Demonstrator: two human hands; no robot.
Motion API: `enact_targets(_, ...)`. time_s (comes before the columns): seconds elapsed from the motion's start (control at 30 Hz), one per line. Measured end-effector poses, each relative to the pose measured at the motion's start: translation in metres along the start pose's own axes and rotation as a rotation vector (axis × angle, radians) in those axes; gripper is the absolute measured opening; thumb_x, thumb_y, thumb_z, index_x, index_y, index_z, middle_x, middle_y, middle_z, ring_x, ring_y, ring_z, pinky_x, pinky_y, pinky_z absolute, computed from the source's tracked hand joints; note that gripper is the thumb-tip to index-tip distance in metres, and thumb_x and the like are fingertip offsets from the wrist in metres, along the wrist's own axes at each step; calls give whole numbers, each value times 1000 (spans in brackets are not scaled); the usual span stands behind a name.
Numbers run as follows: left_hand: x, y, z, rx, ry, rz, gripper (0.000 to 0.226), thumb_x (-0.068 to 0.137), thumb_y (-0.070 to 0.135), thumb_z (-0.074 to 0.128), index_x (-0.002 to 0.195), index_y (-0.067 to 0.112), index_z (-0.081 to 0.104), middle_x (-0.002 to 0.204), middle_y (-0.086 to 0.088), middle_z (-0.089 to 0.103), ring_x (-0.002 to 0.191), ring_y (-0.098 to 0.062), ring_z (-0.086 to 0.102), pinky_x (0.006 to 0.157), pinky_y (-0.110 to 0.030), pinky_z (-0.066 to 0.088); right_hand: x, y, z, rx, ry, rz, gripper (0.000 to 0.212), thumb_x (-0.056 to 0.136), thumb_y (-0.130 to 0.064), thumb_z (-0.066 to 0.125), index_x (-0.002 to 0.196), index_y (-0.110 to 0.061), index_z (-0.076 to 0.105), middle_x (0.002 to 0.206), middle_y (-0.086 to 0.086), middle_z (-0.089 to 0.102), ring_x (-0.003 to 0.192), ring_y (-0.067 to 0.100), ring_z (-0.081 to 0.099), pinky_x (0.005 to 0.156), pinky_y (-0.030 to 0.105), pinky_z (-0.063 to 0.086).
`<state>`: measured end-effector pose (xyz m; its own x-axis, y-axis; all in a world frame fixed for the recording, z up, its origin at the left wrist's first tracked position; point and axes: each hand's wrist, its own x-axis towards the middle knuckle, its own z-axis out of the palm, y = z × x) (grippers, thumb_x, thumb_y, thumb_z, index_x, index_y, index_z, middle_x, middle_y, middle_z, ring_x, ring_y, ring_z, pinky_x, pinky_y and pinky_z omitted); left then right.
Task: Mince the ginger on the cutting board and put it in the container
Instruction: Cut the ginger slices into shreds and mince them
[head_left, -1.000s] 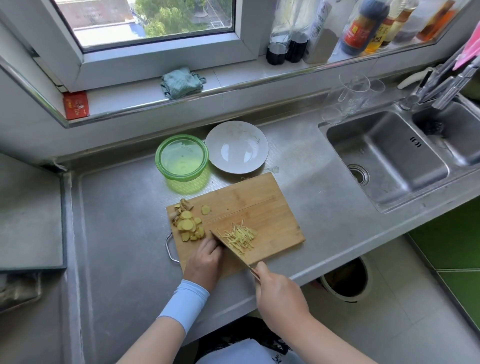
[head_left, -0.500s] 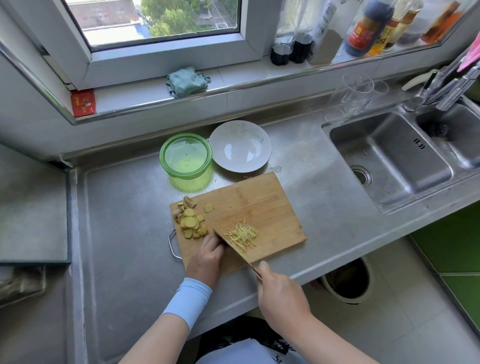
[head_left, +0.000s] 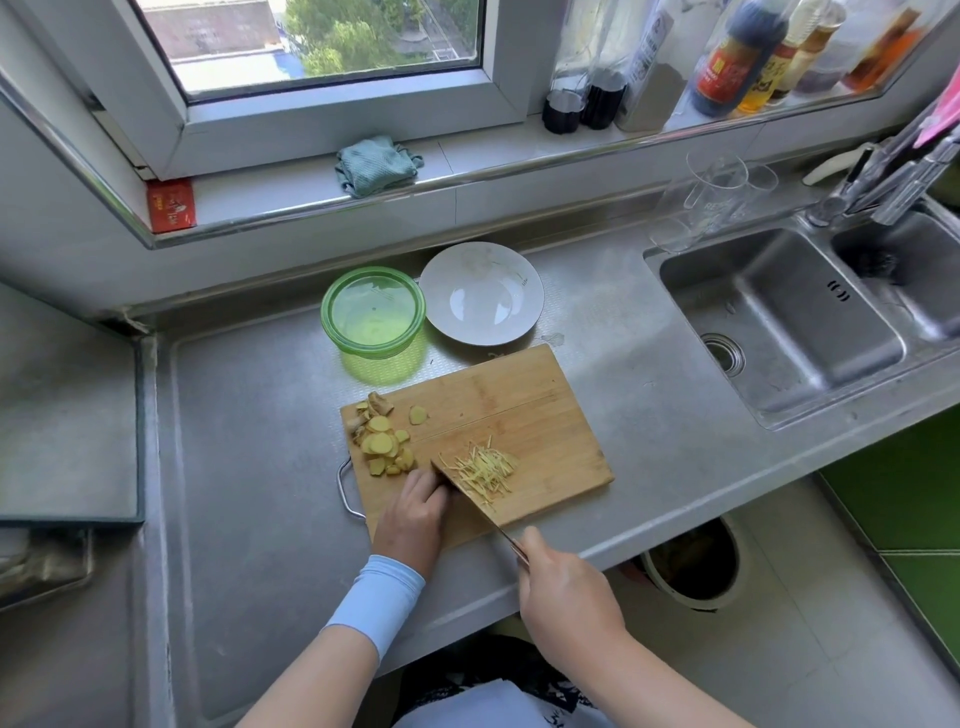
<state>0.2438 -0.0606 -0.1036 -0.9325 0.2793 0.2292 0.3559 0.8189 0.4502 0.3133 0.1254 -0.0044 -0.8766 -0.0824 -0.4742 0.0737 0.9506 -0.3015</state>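
On the rectangular wooden cutting board (head_left: 519, 395) the ginger is only part cut: a heap of pale yellow round ginger slices (head_left: 382, 444) lies at its left end and a small pile of thin ginger strips (head_left: 485, 467) mid-board, nothing minced fine yet. The right hand (head_left: 563, 587) grips the steel kitchen knife (head_left: 462, 491), blade down beside the strips. The left hand (head_left: 413, 514) rests on the board against the blade, fingers hidden, so I cannot tell its grasp. The round green translucent container (head_left: 326, 319) behind the board looks empty, so most of the mincing and the whole transfer remain.
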Motion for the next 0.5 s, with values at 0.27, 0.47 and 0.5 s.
enact_targets(0.27,-3,-7,2,10,-9,10,20,86,7,50,81,0,67,87,-15,62,84,-31,58,56,-40,54,14,-10,-1,27,19,-29,13,105,-26,35,115,-21,41,83,2,61,69,25,50,59,35,37)
enact_targets(0.47,-2,-7,1,0,-6,25,22,87,3,47,88,-2,69,98,-16,65,93,-32,62,63,-40,57,2,0,2,6,8,-29,21,106,-29,33,124,-21,40,78,-3,52,69,24,52,58,34,37)
enact_targets(0.5,-2,-6,2,-5,-1,25,24,86,3,46,88,-2,69,99,-16,66,94,-32,63,64,-40,57,5,-3,2,-2,6,-30,23,106,-28,34,127,-20,39,80,-2,55,70,24,53,59,34,39)
